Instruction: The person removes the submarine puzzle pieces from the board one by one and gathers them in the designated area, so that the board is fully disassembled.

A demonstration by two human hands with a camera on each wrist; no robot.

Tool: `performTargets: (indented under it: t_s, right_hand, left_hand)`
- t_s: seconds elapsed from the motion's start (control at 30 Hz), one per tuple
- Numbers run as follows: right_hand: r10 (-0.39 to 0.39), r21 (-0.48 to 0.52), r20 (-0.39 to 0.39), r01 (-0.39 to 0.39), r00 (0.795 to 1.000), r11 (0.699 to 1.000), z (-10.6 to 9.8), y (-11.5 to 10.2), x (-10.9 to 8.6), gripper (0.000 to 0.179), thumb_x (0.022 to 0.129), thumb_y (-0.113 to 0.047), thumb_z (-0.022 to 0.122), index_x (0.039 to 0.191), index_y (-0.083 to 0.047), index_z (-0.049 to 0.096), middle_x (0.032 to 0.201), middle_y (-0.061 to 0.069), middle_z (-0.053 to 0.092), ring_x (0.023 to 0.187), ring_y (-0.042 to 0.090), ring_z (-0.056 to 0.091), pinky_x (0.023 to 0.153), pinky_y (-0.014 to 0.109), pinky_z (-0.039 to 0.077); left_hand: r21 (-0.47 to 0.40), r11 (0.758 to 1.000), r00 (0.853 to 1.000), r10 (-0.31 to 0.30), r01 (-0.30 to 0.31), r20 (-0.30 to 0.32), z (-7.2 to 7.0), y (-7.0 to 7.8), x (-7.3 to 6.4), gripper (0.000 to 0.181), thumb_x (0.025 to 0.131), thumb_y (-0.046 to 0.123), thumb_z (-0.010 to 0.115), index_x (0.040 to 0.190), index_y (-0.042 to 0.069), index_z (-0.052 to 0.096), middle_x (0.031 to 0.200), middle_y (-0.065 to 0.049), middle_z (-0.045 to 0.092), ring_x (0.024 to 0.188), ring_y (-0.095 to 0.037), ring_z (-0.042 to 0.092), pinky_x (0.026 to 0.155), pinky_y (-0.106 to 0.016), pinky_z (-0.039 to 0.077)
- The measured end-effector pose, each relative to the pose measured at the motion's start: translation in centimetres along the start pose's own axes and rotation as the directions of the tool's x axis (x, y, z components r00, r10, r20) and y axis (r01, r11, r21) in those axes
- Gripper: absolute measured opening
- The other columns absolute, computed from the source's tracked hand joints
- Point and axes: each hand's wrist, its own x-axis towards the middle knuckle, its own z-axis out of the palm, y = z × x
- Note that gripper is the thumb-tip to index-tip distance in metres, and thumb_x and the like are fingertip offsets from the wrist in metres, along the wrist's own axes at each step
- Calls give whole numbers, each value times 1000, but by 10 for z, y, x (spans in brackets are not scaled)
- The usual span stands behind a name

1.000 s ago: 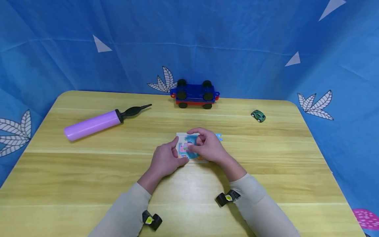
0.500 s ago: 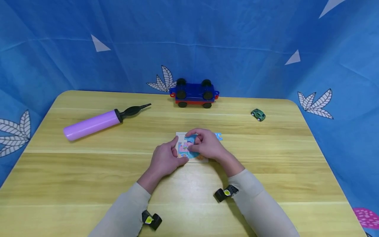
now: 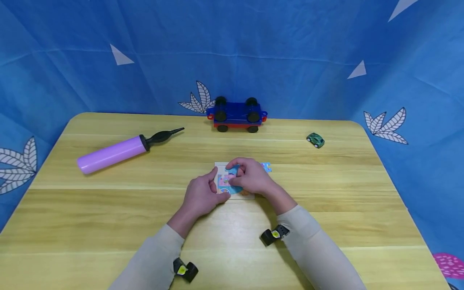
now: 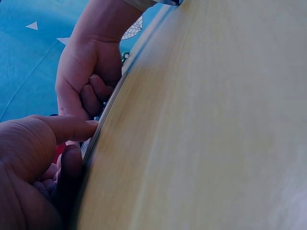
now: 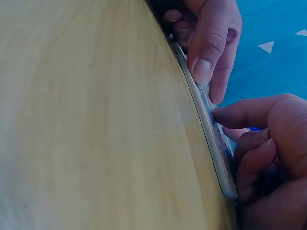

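A small jigsaw board (image 3: 220, 164) with a pale rim lies flat on the table, with pink and blue puzzle pieces (image 3: 222, 181) in it. My left hand (image 3: 200, 196) holds its left side, thumb on the near edge and index finger toward the upper left corner. Over the right half, my right hand (image 3: 252, 176) has thumb and index finger bent round a blue puzzle piece (image 3: 232, 171), against the board's face. The hand hides much of that half. Past its knuckles, a light blue piece (image 3: 266, 166) shows. In the right wrist view, the board (image 5: 207, 122) appears nearly edge-on.
A purple hand pump (image 3: 112, 154) with a black nozzle lies at the left. Toward the back edge stands a blue and red toy wagon stack (image 3: 237, 114) with black wheels. A little green toy car (image 3: 315, 140) sits at the right. Blue cloth (image 3: 290, 48) hangs behind the wooden table.
My right wrist and forearm have shifted slightly forward and left, with the fingers staying at the same part of the board. My left hand keeps its place.
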Motion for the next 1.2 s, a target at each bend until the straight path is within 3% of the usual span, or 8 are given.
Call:
performTargets:
  t_s: [0.43,0.93,1.2]
  right_hand:
    - [7,-5,5,-7,1000,1000,1,-1,1,28,84,-5,77,110,-11,69,57,0,45,46,14,41,52,30,38]
    - [7,100,-6,-7,1000,995,2,0,0,30,83,2,77,108,-9,65,56,1,41,44,15,36,45,28,29]
    - [-21,105,-12,23,1000,994,3,2,1,31,82,4,78,108,-8,69,56,-1,37,46,14,33,47,28,29]
  left_hand:
    - [11,1000,1000,23,-23,-12,-1,-1,0,88,77,27,87,149,0,44,66,1,52,54,-15,45,54,-32,36]
    - [22,999,999,29,-29,-14,0,-1,2,88,77,27,88,148,-1,44,66,1,52,54,-14,44,53,-31,35]
    - [25,999,999,36,-35,-18,2,-4,2,88,77,26,88,148,-1,44,66,1,52,53,-14,44,53,-31,35]
